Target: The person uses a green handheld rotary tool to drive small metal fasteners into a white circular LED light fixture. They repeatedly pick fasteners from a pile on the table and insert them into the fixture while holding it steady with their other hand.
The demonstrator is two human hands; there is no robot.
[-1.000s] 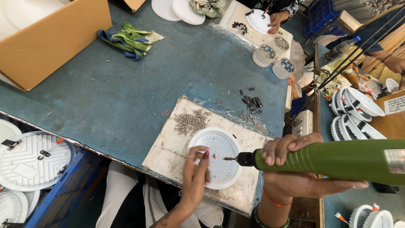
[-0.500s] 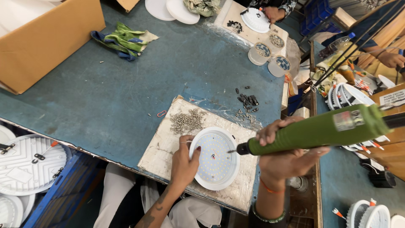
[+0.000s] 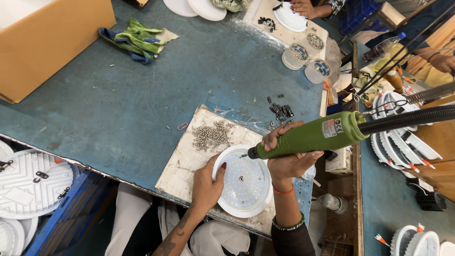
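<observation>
Hands: your left hand [image 3: 206, 187] steadies the round light panel [image 3: 246, 182]; your right hand [image 3: 286, 159] grips the green screwdriver [image 3: 308, 137].
Panel: on the board [image 3: 189, 156], bench [image 3: 118, 109] edge.
Handling: probably light, rigid, fragile-faced; hold its rim.

brown cardboard box [image 3: 45, 40]: top-left on table | white-red label [image 3: 332, 127]: on green screwdriver [image 3: 308, 137]

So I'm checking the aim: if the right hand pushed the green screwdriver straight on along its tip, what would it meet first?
Probably the upper rim of the round white light panel, just beside the tip; depth is unclear.
</observation>
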